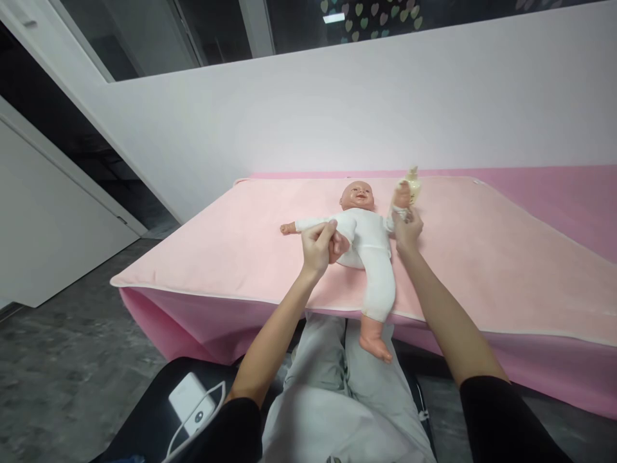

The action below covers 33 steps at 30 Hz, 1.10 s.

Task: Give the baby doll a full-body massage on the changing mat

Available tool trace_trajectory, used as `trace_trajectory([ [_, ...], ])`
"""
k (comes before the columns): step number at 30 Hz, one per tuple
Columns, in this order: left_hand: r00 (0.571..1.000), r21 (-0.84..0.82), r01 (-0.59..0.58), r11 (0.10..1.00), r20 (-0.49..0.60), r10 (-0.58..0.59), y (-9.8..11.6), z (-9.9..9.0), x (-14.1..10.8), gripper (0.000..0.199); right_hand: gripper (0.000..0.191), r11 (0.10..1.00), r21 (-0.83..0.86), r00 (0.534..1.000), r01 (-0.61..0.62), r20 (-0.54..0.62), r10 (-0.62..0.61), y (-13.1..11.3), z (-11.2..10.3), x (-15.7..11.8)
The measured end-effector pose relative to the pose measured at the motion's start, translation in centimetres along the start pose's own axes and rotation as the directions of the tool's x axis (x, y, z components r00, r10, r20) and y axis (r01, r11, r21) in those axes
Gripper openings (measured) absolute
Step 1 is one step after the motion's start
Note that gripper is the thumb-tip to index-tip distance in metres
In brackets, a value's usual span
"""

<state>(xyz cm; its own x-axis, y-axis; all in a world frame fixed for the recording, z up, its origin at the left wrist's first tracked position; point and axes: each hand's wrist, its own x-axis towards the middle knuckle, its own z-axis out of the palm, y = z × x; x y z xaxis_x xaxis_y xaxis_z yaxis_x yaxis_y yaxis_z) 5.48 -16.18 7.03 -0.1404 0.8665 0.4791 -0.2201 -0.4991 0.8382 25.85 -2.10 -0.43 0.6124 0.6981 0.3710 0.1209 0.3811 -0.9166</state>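
Note:
A baby doll (371,228) with a white cloth body lies on its back on a pink mat (231,251), its head toward the wall. My left hand (318,247) is closed around one lower leg near the foot (340,246), which is bent up toward the doll's belly. The doll's other leg (378,283) stretches toward me, its foot hanging past the table edge. At the right, my right hand (409,230) grips the doll's raised arm (401,196) below its hand. The other arm (303,224) lies out to the left on the mat.
A pale yellow pump bottle (414,183) stands behind the raised doll arm. Bright pink cloth (554,199) covers the table under the mat. A white wall (337,109) rises behind. A white power bank with a cable (191,402) lies on a black seat at my left.

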Motion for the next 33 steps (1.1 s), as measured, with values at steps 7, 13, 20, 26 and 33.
trace_trajectory([
  [7,0.995,-0.004,0.098,0.995,0.020,-0.098,2.0,-0.3,-9.4,0.049,0.038,0.888,0.141,0.833,-0.437,-0.308,0.459,0.5,-1.3,1.1],
  [13,0.996,-0.057,-0.079,0.995,-0.036,0.077,3.7,0.4,-1.7,0.051,0.046,0.994,0.028,0.978,-0.102,-0.181,0.105,-0.3,-0.5,0.4],
  [20,0.979,-0.153,0.139,0.978,-0.128,-0.159,-3.0,1.3,3.6,0.048,0.042,0.925,-0.151,0.866,0.349,0.429,-0.257,-1.7,0.1,-1.7],
  [26,0.991,-0.112,0.122,0.986,-0.049,-0.128,1.7,0.8,-0.6,0.047,0.042,1.000,-0.018,0.998,0.024,0.066,-0.022,-1.0,0.0,-0.2],
  [33,0.970,-0.085,0.224,0.971,-0.078,-0.231,1.7,-1.2,-8.5,0.048,0.043,0.891,0.150,0.861,-0.428,-0.230,0.453,0.6,-0.9,1.0],
])
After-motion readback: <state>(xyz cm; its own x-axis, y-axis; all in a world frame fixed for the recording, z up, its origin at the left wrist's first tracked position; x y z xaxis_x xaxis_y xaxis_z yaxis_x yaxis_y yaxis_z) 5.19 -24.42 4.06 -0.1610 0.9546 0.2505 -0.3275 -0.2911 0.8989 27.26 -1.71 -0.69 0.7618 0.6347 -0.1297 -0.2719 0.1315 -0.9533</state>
